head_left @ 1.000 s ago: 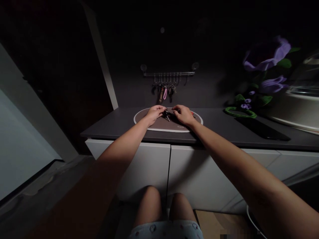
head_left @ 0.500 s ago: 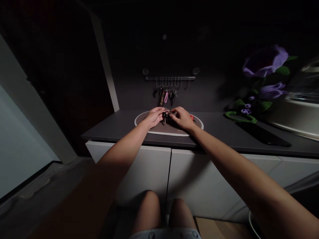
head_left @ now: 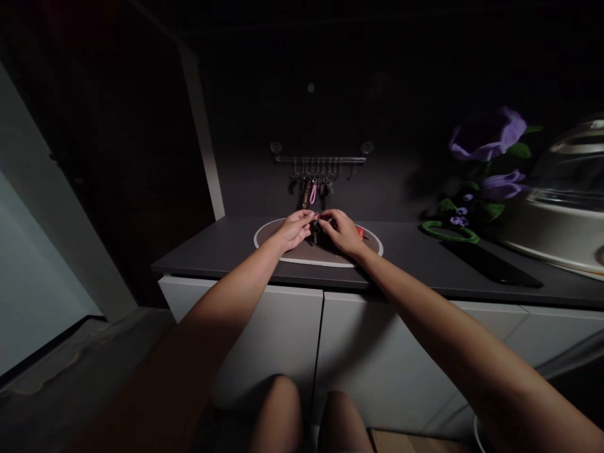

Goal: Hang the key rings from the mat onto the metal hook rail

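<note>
Fingers [head_left: 304, 219] of the left hand [head_left: 292, 233] are drawn narrow, thumb against fingertips, and hold the upper part of a small bunch of keys [head_left: 316, 235]. Those of the right hand [head_left: 344, 232] likewise close on the bunch from the opposite side; how each fingertip sits is too dark and small to tell. The keys hang between the two hands, above the middle of an oval mat [head_left: 268, 235] with a pale rim, which lies on a dark counter [head_left: 401, 251]. Just beside the right hand, at the mat's right side, is a red object [head_left: 360, 233], partly covered by that hand. Behind, on the wall, a clear hook rail [head_left: 321, 160] bears further hanging items, among them a pink loop [head_left: 313, 192] and a lettered strap [head_left: 306, 195]. Farther right, well apart from the hands, are purple flowers [head_left: 504, 185], a green ring [head_left: 433, 235], a flat black object [head_left: 493, 264] and a domed appliance [head_left: 557, 229]. White cabinet doors [head_left: 250, 333] front the counter.
</note>
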Available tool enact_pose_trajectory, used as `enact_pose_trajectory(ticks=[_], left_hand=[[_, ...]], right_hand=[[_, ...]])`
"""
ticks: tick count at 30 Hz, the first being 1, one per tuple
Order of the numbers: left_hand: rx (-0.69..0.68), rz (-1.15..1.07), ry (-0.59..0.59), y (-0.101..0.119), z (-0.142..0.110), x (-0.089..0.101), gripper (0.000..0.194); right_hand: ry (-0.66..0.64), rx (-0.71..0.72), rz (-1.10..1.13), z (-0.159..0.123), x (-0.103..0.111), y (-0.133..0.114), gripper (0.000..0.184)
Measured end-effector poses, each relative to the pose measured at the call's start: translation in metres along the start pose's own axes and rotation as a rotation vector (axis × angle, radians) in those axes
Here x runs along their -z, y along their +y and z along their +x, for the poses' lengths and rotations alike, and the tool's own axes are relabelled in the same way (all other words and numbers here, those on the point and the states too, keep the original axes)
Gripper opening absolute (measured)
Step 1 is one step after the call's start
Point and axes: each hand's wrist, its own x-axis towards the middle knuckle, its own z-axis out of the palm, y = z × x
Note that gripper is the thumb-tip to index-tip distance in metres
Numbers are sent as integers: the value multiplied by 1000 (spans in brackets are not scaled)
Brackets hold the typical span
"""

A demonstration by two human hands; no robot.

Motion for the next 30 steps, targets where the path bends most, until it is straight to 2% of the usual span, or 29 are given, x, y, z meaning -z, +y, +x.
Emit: enact_pose_trajectory(ticks=[10,15,19,26,30], left_hand=[[-3,-82,-51,-5,2,-1,23],[2,-75,-54,-5,1,-3,26],[20,3,-47,5,1,-10,23],[11,161,-20,21,25,-29,14],[-74,255,81,17,41,-38,14]], right_hand=[[35,-29,100,1,0,2,20],[78,-116,188,1,1,5,22],[102,-215,303,4,1,9,26],[158,-312,430,21,10,20,28],[169,-374,487,35,16,29,27]])
